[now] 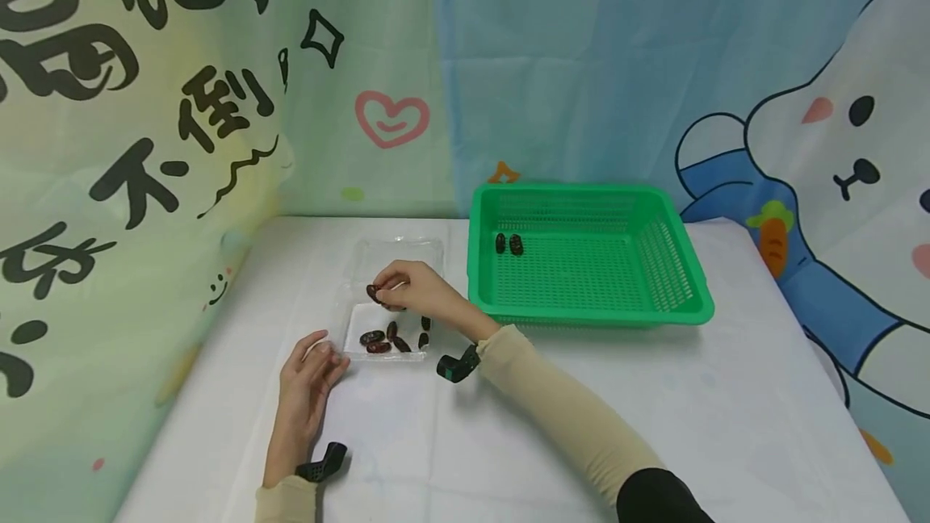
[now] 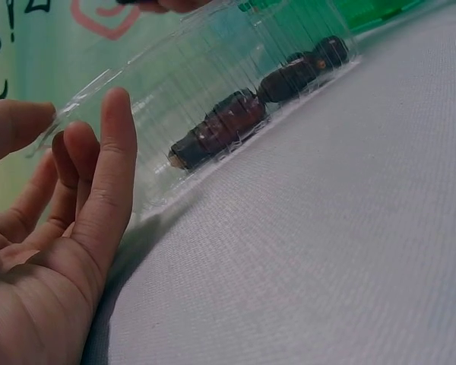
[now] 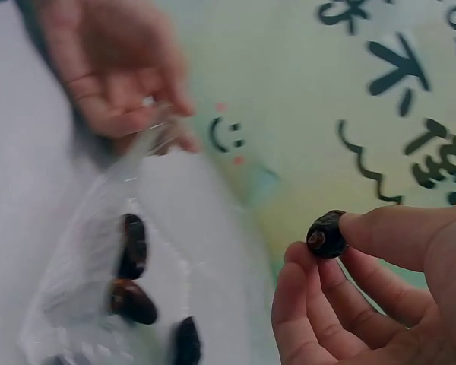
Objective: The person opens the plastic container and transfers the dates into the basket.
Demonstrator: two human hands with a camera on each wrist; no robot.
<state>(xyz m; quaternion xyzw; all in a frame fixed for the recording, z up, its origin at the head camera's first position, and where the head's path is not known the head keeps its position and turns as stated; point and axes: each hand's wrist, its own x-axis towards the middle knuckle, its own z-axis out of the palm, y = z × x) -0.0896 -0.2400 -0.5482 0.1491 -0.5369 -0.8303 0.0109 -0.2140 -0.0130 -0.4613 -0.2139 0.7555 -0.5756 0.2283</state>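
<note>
A dark brown date (image 3: 327,234) is pinched between the thumb and fingertips of my right hand (image 1: 416,289), above the back of a clear plastic box (image 1: 353,353). Several more dates (image 1: 378,347) lie inside the box, mostly toward its front and right side. At the box's front left corner, my left hand (image 1: 308,386) holds the rim, thumb and fingers on either side of the corner. The left wrist view shows dates (image 2: 224,125) through the clear wall. Part of the box is hidden under my right hand.
A green plastic basket (image 1: 596,315) stands to the right of the box, with two dates (image 1: 508,244) in its left part. The box's clear lid (image 1: 400,250) lies folded back behind it. A white cloth covers the table (image 1: 552,442); printed curtains (image 1: 552,63) hang behind and at left.
</note>
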